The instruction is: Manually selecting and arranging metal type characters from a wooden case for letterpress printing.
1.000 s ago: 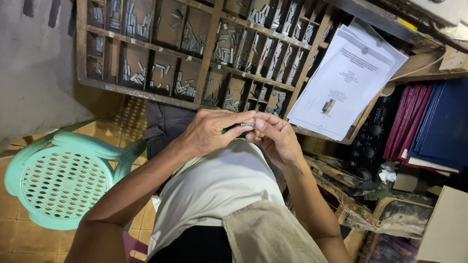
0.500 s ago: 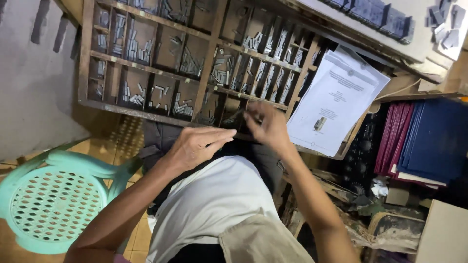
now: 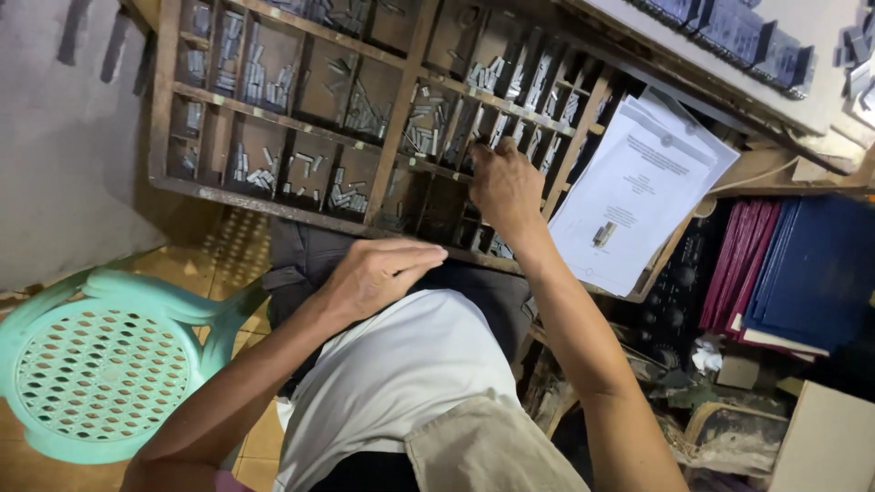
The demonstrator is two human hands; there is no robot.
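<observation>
A wooden type case (image 3: 173, 109) with many small compartments leans in front of me, holding several small grey metal type pieces (image 3: 346, 196). My right hand (image 3: 506, 187) reaches into a compartment near the case's middle, fingertips curled down among the pieces and hidden from view. My left hand (image 3: 378, 273) hovers palm down over my lap just below the case's lower rail, fingers straight and together. What lies under its palm is hidden.
A stapled white paper document (image 3: 638, 196) leans against the case's right side. Maroon and blue books (image 3: 793, 264) are stacked at right. A turquoise plastic stool (image 3: 100, 374) stands at lower left on the tiled floor. Cluttered boxes (image 3: 820, 437) sit at lower right.
My hands were joined in front of my chest; they have since parted. The right hand has gone up into the type case and the left has dropped toward my lap.
</observation>
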